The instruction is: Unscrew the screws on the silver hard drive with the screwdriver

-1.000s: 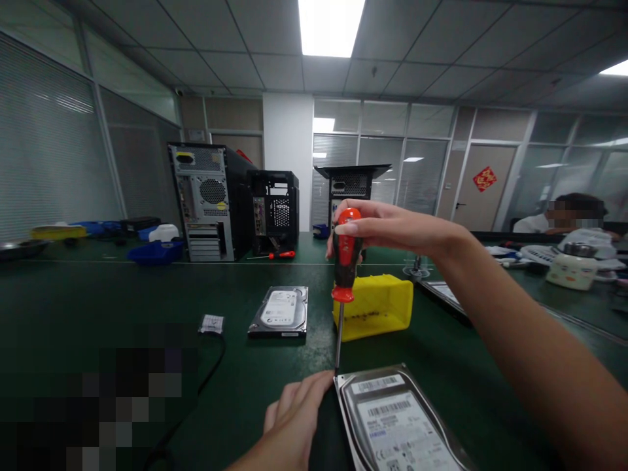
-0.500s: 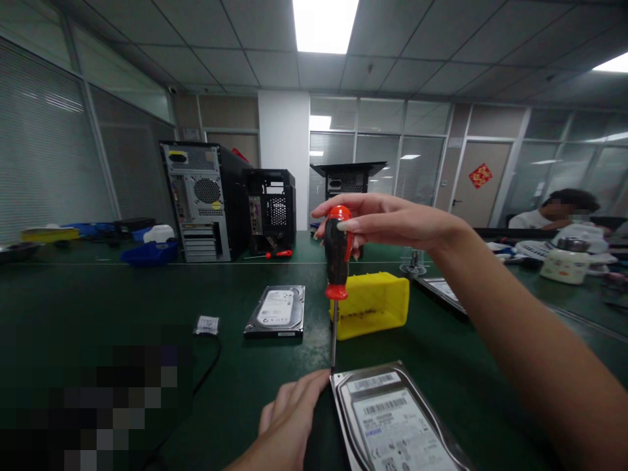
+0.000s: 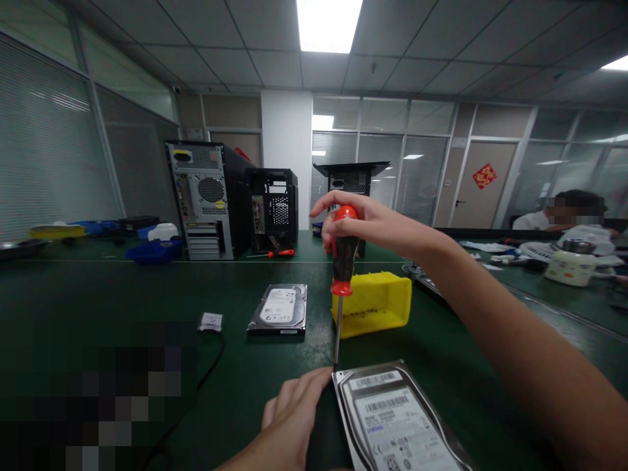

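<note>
My right hand [image 3: 356,219] grips a red and black screwdriver [image 3: 345,258] by the top of its handle, the index finger sticking out to the left. The shaft points almost straight down, and its tip meets the far left corner of a silver hard drive [image 3: 392,405] with a white label. My left hand [image 3: 294,405] is closed along the drive's left side, its fingertips at that same corner beside the screwdriver tip. What lies under the tip is too small to make out. The drive's near end runs out of view.
Beyond the drive a yellow bin [image 3: 387,301] lies on its side with small dark bits inside. A second hard drive [image 3: 279,309] lies left of it. Computer cases [image 3: 210,196], a blue tray [image 3: 154,250] and another screwdriver [image 3: 280,252] stand further back. A person [image 3: 572,209] sits far right.
My right hand has turned around the screwdriver handle, with the thumb and fingers in a different position. The tip stays at the drive's corner. The whole view has shifted slightly.
</note>
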A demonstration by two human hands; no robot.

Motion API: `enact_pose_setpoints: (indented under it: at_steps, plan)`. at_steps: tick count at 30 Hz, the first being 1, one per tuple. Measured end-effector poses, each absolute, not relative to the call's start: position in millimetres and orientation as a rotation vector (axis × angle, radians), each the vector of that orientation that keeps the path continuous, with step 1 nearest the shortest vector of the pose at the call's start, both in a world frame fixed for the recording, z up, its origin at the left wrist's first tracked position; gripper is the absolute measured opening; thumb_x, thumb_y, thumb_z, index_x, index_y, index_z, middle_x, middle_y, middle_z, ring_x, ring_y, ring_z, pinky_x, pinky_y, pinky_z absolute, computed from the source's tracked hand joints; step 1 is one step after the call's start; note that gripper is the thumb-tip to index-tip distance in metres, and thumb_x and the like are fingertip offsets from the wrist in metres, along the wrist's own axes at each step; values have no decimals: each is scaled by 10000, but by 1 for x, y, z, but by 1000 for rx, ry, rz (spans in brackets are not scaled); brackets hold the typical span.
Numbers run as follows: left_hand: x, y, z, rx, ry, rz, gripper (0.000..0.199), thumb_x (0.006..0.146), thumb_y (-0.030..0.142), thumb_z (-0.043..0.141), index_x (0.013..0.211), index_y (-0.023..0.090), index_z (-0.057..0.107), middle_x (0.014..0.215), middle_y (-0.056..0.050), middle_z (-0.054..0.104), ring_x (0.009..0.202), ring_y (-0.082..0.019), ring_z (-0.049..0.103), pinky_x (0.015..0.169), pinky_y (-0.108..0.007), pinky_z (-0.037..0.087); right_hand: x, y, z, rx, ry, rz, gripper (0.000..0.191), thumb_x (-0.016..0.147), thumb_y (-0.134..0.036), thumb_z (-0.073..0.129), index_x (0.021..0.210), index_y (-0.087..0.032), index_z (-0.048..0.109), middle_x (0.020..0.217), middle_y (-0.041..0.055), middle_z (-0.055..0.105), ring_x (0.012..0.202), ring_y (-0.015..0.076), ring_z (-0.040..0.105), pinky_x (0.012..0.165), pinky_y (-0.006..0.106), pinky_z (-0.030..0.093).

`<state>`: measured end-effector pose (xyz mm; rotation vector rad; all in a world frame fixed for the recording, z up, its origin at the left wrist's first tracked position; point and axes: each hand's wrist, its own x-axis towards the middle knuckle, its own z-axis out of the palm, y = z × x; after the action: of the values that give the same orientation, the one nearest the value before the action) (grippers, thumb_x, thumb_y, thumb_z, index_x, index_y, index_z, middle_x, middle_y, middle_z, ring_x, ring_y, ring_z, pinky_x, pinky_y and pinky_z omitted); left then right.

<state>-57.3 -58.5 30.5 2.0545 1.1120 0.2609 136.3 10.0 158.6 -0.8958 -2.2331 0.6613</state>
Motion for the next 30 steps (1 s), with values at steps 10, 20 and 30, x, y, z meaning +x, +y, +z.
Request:
enact_pose_setpoints:
  at_steps: [10,20,30]
  plan:
    - [-57,-60,32,2053,1133,272,853,639,536,705,1386,227,431,1436,-88,440,1333,-352,335,1087,-452,291,138,11,158,-955,-2203,660,426,817,-422,541,1165,-194,447,924,47,553,758,81,552,625,186,465]
    - [-55,-59,33,1997,1176,220,916,635,509,721,1419,191,370,1456,-117,399,1349,-361,300,1098,-451,272,135,6,156,-934,-2159,751,418,808,-314,550,1185,-189,419,941,40,552,766,65,549,629,162,446]
    - [-54,-60,34,1952,1207,196,939,643,459,723,1443,182,317,1481,-123,354,1363,-374,267,1103,-473,259,139,-1,162,-962,-2121,921,476,730,-350,666,1117,-182,446,1021,32,539,778,46,567,655,164,468]
